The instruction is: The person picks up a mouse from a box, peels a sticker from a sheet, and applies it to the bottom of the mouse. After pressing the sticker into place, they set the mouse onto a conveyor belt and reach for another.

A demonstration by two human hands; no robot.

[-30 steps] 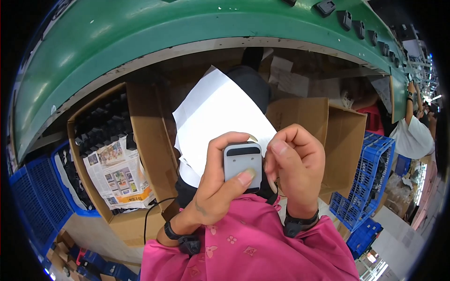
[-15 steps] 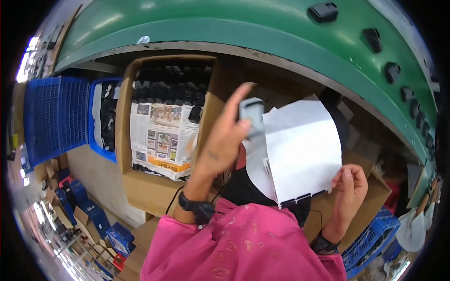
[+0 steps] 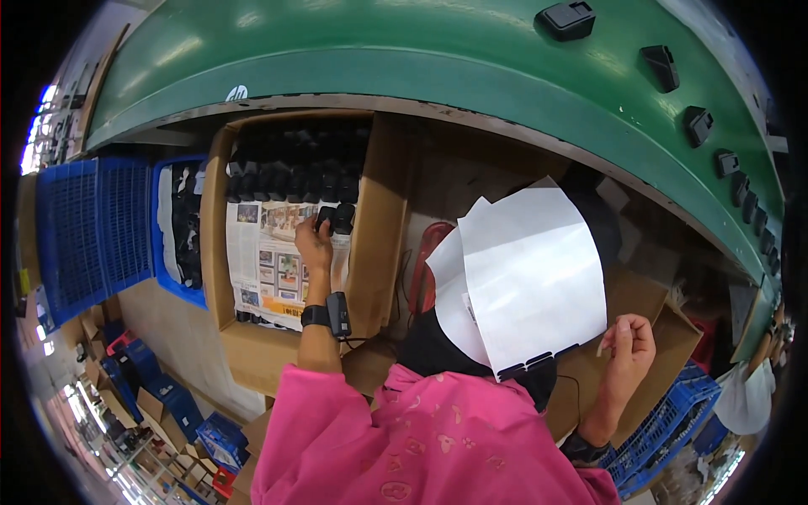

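Observation:
My left hand reaches into the cardboard box on the left. Its fingers are closed on a black plastic part, set down on the newspaper beside another black part. Rows of similar black parts fill the box's far side. White sheets of paper lie over my lap, with black clips along the near edge. Just right of the paper, apart from it, is my right hand. Its fingers are pinched together around something small and pale that I cannot make out.
Across the far side runs a green workbench, with several black parts in a line along its right. Blue crates stand at the left; another blue crate is at lower right. A red stool shows beside the paper.
My left hand has moved left and down into the box, carrying the part from above the paper's left edge. My right hand has come slightly away from the paper's edge.

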